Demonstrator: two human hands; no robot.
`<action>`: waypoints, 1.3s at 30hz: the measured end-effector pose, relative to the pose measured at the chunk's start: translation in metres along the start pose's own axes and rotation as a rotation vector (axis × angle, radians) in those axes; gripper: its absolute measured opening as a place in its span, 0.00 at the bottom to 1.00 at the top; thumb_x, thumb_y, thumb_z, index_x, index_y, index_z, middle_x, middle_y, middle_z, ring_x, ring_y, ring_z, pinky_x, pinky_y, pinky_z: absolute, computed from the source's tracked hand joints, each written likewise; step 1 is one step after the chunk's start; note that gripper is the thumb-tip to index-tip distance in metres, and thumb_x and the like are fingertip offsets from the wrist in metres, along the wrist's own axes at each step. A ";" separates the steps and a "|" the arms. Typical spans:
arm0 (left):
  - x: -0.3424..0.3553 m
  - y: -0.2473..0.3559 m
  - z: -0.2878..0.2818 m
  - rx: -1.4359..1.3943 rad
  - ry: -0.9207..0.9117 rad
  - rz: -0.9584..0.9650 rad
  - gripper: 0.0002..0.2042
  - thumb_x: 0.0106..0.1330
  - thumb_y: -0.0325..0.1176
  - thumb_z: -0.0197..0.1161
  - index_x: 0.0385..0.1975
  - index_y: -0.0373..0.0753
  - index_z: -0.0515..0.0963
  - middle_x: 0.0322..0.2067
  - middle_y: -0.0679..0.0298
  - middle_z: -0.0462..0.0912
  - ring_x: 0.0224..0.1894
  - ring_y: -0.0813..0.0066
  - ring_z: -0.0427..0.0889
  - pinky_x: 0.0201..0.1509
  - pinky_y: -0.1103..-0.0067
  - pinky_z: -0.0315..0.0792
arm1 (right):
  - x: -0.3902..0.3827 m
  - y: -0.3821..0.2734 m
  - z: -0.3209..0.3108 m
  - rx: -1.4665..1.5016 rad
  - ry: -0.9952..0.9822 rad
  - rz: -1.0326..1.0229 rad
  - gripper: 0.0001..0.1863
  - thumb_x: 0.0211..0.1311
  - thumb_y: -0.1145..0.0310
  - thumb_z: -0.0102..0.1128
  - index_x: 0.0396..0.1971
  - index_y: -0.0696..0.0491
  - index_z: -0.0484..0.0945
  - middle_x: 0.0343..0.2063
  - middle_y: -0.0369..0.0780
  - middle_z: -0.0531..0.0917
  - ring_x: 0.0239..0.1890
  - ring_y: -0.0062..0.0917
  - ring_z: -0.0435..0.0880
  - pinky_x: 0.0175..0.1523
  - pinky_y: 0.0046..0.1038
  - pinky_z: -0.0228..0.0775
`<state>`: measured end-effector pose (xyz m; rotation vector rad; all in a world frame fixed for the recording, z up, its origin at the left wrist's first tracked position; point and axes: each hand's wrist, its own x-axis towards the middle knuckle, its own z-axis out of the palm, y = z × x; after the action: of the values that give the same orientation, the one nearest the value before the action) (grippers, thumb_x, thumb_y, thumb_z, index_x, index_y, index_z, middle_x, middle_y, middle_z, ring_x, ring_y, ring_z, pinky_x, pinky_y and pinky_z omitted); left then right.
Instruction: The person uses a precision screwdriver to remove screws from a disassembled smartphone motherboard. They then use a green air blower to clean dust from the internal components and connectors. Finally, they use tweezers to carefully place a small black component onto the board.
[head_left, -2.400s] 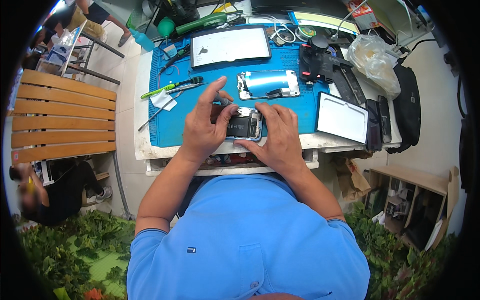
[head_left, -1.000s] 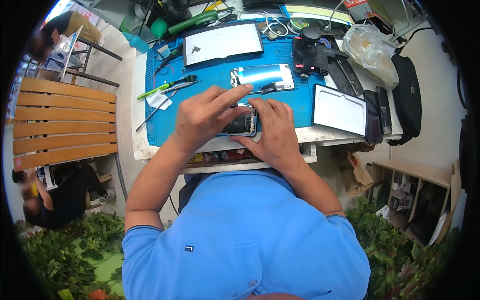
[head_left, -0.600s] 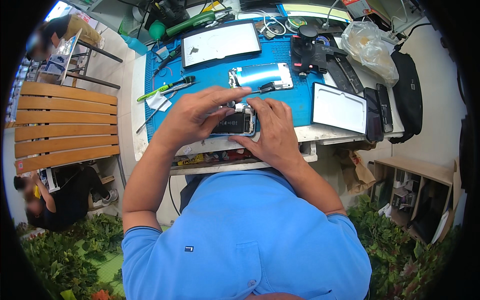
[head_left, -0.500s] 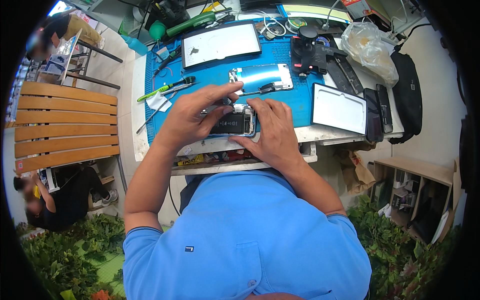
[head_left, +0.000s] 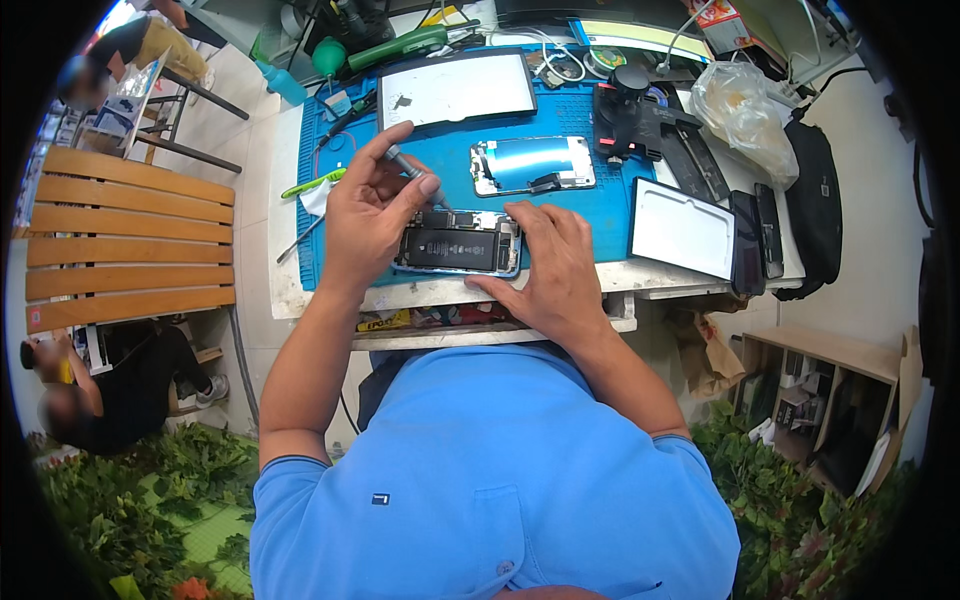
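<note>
1. Black battery [head_left: 450, 250] seated in the opened smartphone [head_left: 507, 240], at the near edge of the blue mat [head_left: 590, 225]; the cover is off, internals exposed.
2. Left hand [head_left: 366, 218] grips a grey screwdriver [head_left: 405, 165], tip at the smartphone's far edge; whether it meets a screw is too small to tell.
3. Right hand [head_left: 555, 255] holds the smartphone's right end.
4. Beyond, the display assembly [head_left: 533, 166] lies detached, not yet refitted.
5. Left hand partly blocks a green-handled tool [head_left: 305, 185]; rightward sits a white tray [head_left: 684, 228].

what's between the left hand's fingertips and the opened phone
In the head view, a grey screwdriver, held in the left hand, slants down toward the upper edge of the opened phone; whether its tip touches is unclear.
</note>
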<state>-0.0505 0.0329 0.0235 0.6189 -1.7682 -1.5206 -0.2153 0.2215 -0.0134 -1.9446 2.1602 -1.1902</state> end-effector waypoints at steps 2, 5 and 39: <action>0.003 -0.002 0.004 -0.009 0.009 -0.082 0.29 0.75 0.26 0.76 0.73 0.32 0.74 0.43 0.60 0.88 0.41 0.79 0.91 0.45 0.81 0.87 | 0.000 0.000 0.001 0.003 0.003 -0.003 0.47 0.57 0.47 0.86 0.69 0.56 0.73 0.62 0.44 0.82 0.64 0.43 0.78 0.71 0.49 0.64; 0.010 -0.010 0.008 0.042 -0.014 -0.152 0.29 0.74 0.28 0.77 0.72 0.31 0.75 0.40 0.62 0.86 0.38 0.81 0.89 0.41 0.82 0.86 | 0.000 -0.001 0.001 -0.002 0.001 -0.006 0.47 0.56 0.47 0.86 0.69 0.56 0.73 0.62 0.44 0.82 0.64 0.43 0.78 0.71 0.49 0.64; 0.021 -0.015 0.014 0.180 -0.019 -0.218 0.30 0.70 0.35 0.83 0.68 0.31 0.79 0.35 0.65 0.84 0.34 0.83 0.86 0.35 0.83 0.85 | -0.003 0.002 0.002 -0.002 -0.028 -0.004 0.48 0.60 0.44 0.84 0.71 0.57 0.73 0.64 0.47 0.81 0.66 0.43 0.78 0.73 0.50 0.63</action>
<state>-0.0760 0.0237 0.0122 0.9150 -1.9168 -1.5234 -0.2158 0.2225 -0.0173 -1.9553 2.1455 -1.1552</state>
